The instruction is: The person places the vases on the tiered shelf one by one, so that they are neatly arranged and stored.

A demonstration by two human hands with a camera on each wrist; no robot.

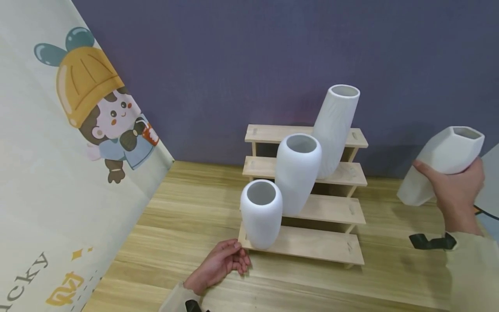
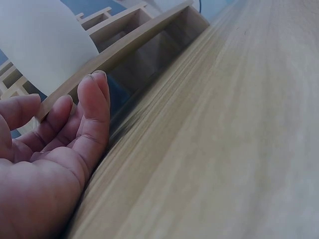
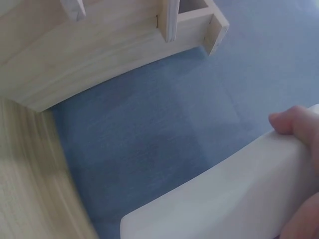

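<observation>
At the right, my right hand (image 1: 461,184) grips a white faceted vase (image 1: 440,162) around its body. The vase tilts, its angular mouth up and to the right; in the right wrist view its pale side (image 3: 214,199) fills the lower right, with the thumb on it. My left hand (image 1: 222,262) pinches the front left corner of a stepped wooden display stand (image 1: 312,245) between thumb and fingers. On the stand, three white vases rise in a diagonal: a short rounded vase (image 1: 262,221), a medium vase (image 1: 296,173) and a tall tapered vase (image 1: 337,125).
The stand rests on a wood-grain table (image 1: 187,208) against a dark blue backdrop (image 1: 214,78). A pale sheet with a cartoon figure (image 1: 117,117) hangs along the left side. A black cable (image 1: 487,213) shows at the right edge.
</observation>
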